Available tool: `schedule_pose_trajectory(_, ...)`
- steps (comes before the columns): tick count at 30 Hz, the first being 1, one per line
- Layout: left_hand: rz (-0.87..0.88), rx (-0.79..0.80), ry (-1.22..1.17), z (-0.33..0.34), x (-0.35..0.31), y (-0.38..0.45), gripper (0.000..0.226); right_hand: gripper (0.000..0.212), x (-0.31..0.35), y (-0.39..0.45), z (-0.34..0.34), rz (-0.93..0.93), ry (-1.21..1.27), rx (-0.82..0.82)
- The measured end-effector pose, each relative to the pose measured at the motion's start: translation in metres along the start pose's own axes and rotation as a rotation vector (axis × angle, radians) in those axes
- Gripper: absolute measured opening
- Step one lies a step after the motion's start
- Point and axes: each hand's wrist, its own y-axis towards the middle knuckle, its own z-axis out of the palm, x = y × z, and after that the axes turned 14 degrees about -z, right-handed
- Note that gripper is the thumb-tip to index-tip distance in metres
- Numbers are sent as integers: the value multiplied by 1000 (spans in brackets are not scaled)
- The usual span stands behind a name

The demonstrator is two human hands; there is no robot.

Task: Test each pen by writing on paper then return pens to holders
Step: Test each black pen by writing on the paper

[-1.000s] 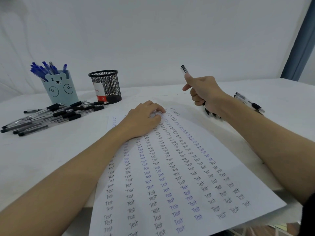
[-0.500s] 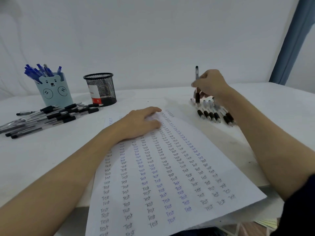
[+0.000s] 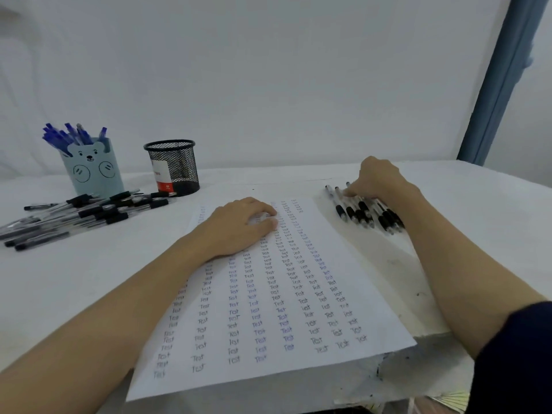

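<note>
Left hand [image 3: 239,227] rests flat, fingers relaxed, on the test paper [image 3: 268,309]. Right hand [image 3: 378,179] has fingers curled down onto the black pen row [image 3: 363,212] on the desk [image 3: 89,279]; its grip state cannot be determined.

Right hand [image 3: 377,180]: a second ago raised, gripping a clear black-tipped pen upright; now lowered, fingertips on the row of clear black-grip pens [image 3: 363,211] beside the white written sheet.
Held pen: no longer upright in the air; which pen of the row cannot be told.
</note>
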Motion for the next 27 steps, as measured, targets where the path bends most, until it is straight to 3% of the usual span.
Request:
schedule_pose_trajectory(4, 1, 30, -26, -1, 0, 1, 36, 41, -2, 5, 3, -5, 15, -15)
schedule_pose_trajectory(8, -3, 62, -98, -5, 4, -3, 36, 10, 12, 1, -3, -55, -48, -195)
schedule_pose_trajectory(11, -37, 20, -63, -19, 23, -10, 31, 22, 48, -6, -7, -252, -12, -305)
schedule_pose_trajectory(16, -150, -69, -19, -54, 80, -54, 27, 15, 138, -5, -5, -622, 107, -10)
schedule_pose_trajectory(20, -264, -197, -6, -82, 127, -107, 24, 22, 220, -3, 26, -863, -59, 207)
schedule_pose_trajectory(27, -402, -293, -1, -106, 178, -163, 21, 34, 306, -14, 81, -1057, -82, 224)
